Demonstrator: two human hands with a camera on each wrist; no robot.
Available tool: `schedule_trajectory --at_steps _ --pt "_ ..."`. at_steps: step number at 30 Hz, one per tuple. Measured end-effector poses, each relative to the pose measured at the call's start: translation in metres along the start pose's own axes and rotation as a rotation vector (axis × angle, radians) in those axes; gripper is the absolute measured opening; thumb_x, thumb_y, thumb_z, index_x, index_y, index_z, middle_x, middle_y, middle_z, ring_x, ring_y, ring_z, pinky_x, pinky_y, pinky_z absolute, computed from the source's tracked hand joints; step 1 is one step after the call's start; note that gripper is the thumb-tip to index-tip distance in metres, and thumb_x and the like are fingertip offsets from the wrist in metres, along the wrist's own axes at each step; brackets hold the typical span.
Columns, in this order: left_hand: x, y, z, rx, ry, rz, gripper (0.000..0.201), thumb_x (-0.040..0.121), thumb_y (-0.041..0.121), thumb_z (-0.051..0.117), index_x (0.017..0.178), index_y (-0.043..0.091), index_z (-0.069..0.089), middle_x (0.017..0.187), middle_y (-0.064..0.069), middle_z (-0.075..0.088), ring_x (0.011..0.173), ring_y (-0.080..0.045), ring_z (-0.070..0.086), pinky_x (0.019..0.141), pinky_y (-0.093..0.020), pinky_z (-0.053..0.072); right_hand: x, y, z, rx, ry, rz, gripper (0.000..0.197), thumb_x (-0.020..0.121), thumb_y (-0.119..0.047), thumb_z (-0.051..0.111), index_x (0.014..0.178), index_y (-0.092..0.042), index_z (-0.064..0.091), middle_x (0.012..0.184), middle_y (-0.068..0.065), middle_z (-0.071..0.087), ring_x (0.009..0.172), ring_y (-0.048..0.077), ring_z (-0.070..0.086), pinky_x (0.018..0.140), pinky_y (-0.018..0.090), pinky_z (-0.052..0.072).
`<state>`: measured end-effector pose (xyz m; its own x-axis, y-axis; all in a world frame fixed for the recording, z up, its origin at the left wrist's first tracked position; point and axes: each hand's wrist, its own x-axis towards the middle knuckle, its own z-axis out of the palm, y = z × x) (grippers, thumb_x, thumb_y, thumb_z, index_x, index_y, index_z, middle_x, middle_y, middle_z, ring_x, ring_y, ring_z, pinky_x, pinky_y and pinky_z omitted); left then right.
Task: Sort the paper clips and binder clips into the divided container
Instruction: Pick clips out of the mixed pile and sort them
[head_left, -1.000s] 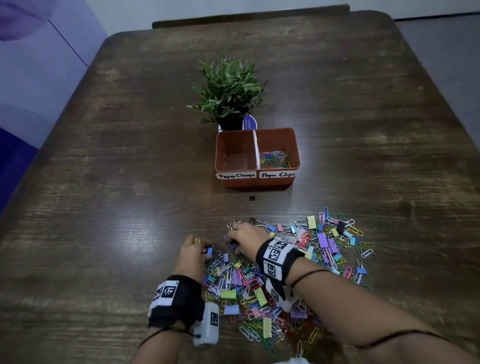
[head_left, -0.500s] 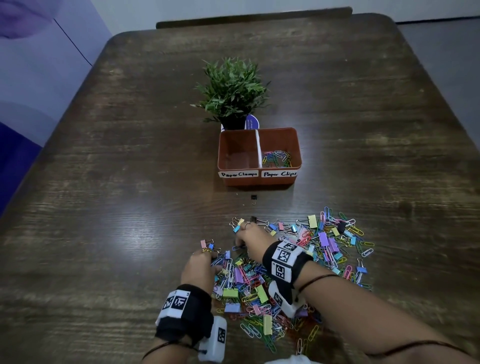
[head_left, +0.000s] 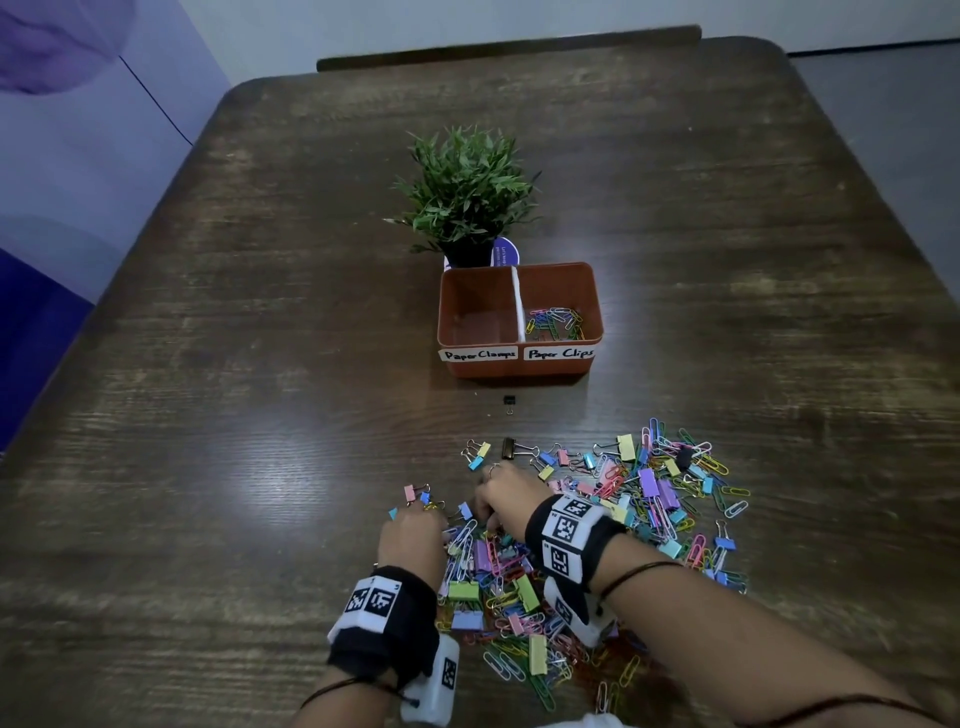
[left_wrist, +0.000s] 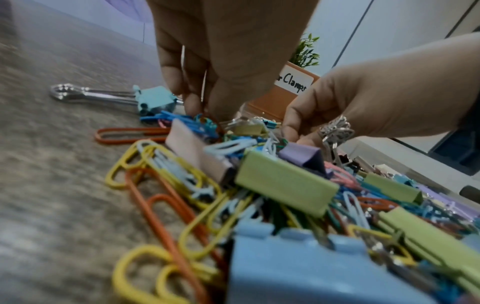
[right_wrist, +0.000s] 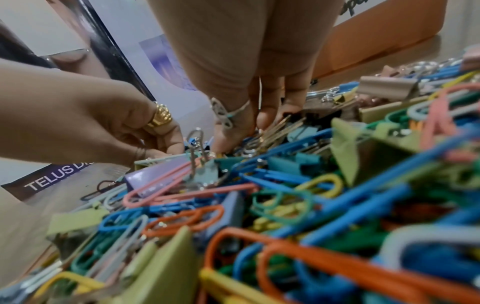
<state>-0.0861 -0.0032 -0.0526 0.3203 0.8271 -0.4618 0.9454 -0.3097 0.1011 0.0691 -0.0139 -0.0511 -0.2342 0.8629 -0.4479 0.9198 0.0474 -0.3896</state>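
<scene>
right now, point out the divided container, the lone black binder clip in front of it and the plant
divided container (head_left: 596, 312), head view, on its right rim
black binder clip (head_left: 509, 400), head view, on its black body
plant (head_left: 467, 189), head view, on the middle of its leaves

Left hand (head_left: 410, 538) sitting lower in frame than a second ago, pulled back from far-left edge of clip pile (head_left: 582, 551) toward its near-left side. Pink binder clip (head_left: 413, 491) and small blue clips, earlier hidden under left fingers (left_wrist: 191, 98), now lying exposed on bench (head_left: 260, 467) just beyond them. Right hand (head_left: 506, 499) shifting slightly toward lower middle of frame, fingertips digging into pile beside left hand.
</scene>
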Motion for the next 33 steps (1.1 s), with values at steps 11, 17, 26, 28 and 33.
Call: schedule_trajectory --at_steps 11,17,26,28,33 --pt "0.005 -0.004 -0.015 -0.421 0.078 -0.065 0.015 0.091 0.009 0.052 0.078 0.017 0.055 0.091 -0.006 0.065 0.080 -0.015 0.064 0.075 -0.033 0.055 -0.011 0.013 -0.003 0.129 -0.046 0.133 0.022 0.090 -0.007 0.054 0.112 -0.009 0.057 0.106 0.009 0.061 0.103 0.022 0.056 0.083 0.030 0.043" --pt "0.009 0.006 -0.035 -0.562 0.152 -0.001 0.021 0.090 0.007 0.055 0.073 0.019 0.055 0.091 -0.002 0.062 0.079 -0.008 0.058 0.068 -0.013 0.046 -0.026 0.026 -0.016 0.378 0.002 0.197 0.028 0.094 -0.013 0.049 0.118 -0.002 0.059 0.119 0.014 0.058 0.109 0.024 0.055 0.088 0.027 0.041" --pt "0.041 0.065 -0.090 -0.604 0.375 0.269 0.011 0.082 0.010 0.068 0.092 0.008 0.072 0.094 -0.004 0.068 0.084 -0.010 0.060 0.084 -0.020 0.048 -0.042 0.056 -0.082 0.983 0.445 0.191 0.014 0.090 -0.003 0.054 0.091 -0.014 0.063 0.077 -0.004 0.061 0.063 -0.001 0.055 0.059 0.014 0.046" --pt "0.053 0.084 -0.108 -0.625 0.424 0.301 0.012 0.082 0.010 0.068 0.093 0.008 0.071 0.094 -0.001 0.067 0.086 -0.010 0.060 0.082 -0.008 0.044 -0.038 0.065 -0.106 1.091 0.569 0.184 0.014 0.089 0.001 0.054 0.095 -0.006 0.063 0.083 0.000 0.062 0.067 0.003 0.056 0.059 0.011 0.047" --pt "0.091 0.127 -0.140 -0.673 0.530 0.342 0.008 0.079 0.012 0.072 0.085 0.007 0.071 0.087 -0.004 0.069 0.082 -0.012 0.061 0.079 -0.012 0.043 -0.036 0.093 -0.137 1.102 0.618 0.207 0.015 0.090 0.002 0.054 0.085 -0.011 0.060 0.070 -0.001 0.056 0.048 -0.007 0.054 0.046 0.009 0.043"
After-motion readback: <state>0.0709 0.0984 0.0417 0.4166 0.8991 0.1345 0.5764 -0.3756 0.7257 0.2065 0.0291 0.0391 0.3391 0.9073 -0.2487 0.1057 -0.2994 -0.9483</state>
